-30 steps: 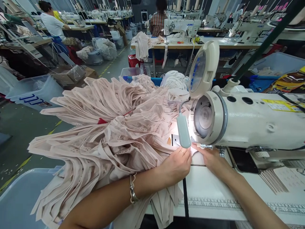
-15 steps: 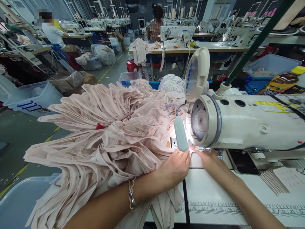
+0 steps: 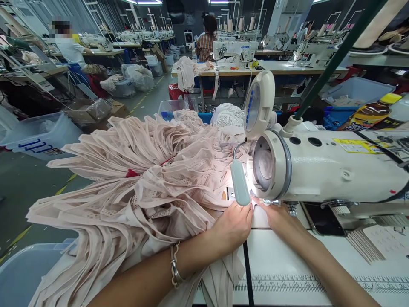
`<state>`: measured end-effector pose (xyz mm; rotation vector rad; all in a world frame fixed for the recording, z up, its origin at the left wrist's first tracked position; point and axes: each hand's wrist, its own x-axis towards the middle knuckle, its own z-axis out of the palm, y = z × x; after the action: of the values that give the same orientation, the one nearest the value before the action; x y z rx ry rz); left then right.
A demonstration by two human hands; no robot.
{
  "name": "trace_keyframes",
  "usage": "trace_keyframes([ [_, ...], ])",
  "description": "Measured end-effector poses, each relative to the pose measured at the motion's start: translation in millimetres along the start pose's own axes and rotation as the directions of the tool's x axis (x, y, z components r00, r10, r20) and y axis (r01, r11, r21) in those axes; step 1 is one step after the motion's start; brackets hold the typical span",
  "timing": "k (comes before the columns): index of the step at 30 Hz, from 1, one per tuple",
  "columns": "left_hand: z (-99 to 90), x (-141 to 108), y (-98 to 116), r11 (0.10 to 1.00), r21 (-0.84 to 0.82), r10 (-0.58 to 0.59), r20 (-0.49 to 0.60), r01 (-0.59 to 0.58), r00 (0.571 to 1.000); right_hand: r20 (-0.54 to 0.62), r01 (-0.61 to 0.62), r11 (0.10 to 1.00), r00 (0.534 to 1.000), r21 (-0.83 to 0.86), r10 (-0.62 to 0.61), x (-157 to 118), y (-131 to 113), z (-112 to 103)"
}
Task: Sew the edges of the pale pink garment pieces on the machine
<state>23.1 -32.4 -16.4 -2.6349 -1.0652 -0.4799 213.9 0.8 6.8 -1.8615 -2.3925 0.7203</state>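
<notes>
A big heap of pale pink fabric pieces (image 3: 137,179) covers the left half of the sewing table. My left hand (image 3: 231,228) lies on its near edge, fingers pressing a small pink piece (image 3: 258,217) flat under the machine's lamp (image 3: 240,187). My right hand (image 3: 281,219) presses the same piece from the right, just below the head of the white sewing machine (image 3: 329,170). The needle is hidden behind the lamp and the machine head.
The white table (image 3: 287,260) carries a printed ruler (image 3: 313,283) along its front edge. A blue bin (image 3: 19,273) stands at lower left, a clear bin (image 3: 38,134) on the floor to the left. Other people sit at machines behind. A bottle (image 3: 370,113) lies at the right.
Both hands stay on the small piece by the machine head, barely moving. The view has tilted up a little, so everything sits slightly lower and further left.
</notes>
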Motion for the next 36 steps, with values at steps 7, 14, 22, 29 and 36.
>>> trace_keyframes([
  [7,-0.6,-0.2,0.4,0.998,-0.052,-0.030,0.064,0.033,0.997,-0.140,0.207,0.954,0.961,-0.217,-0.240,1.9,11.4,15.1],
  [14,-7.4,-2.5,-13.1,0.998,0.031,-0.050,0.090,0.047,0.995,-0.311,0.258,0.885,0.867,-0.386,-0.389,-0.6,17.0,22.4],
  [22,-15.9,-7.2,-35.8,0.997,-0.056,-0.048,0.035,0.050,0.998,-0.339,0.421,0.845,0.782,-0.330,-0.522,-2.9,28.3,26.7],
  [29,-15.0,-4.3,-32.8,0.996,-0.081,0.032,0.038,-0.029,0.999,-0.369,0.381,0.880,0.804,-0.284,-0.467,-7.7,19.1,20.8],
  [36,-25.9,1.4,-30.6,0.994,-0.096,-0.034,0.200,0.054,0.979,-0.444,0.330,0.934,0.822,-0.136,-0.356,-9.8,13.9,12.7],
])
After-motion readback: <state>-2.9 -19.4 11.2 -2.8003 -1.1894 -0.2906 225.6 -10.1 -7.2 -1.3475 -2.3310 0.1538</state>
